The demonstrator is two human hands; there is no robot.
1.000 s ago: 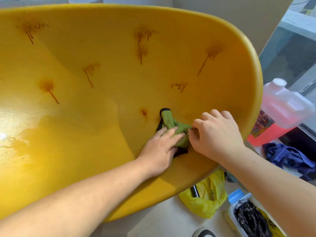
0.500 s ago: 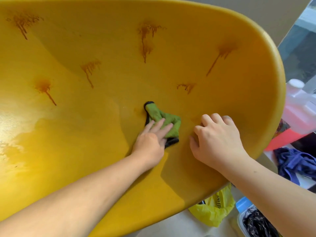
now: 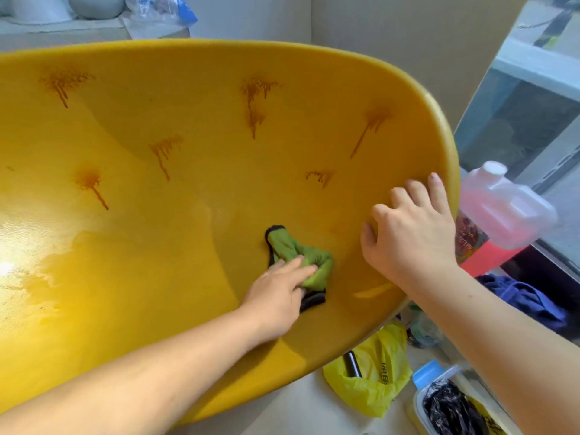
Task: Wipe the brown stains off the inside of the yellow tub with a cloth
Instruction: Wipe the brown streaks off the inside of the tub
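The yellow tub [image 3: 194,277] fills most of the head view, tilted with its inside facing me. Several brown dripping stains mark its inner wall, such as one [image 3: 255,102] near the top middle and one [image 3: 372,127] to the right. A crumpled green cloth with black edging [image 3: 298,255] lies against the lower wall. My left hand [image 3: 279,290] presses on the cloth with fingers extended. My right hand [image 3: 411,233] rests on the tub wall near the right rim, fingers spread, holding nothing.
A jug of pink liquid [image 3: 499,215] stands right of the tub rim. Below it lie a blue cloth [image 3: 527,299], a yellow plastic bag [image 3: 373,381] and a container with black contents [image 3: 448,406]. A glass pane is at right, bags at top left.
My right hand has let go of the cloth and moved right, up to the tub's rim. My left hand has stayed pressed on the cloth; the small stain beside it is gone.
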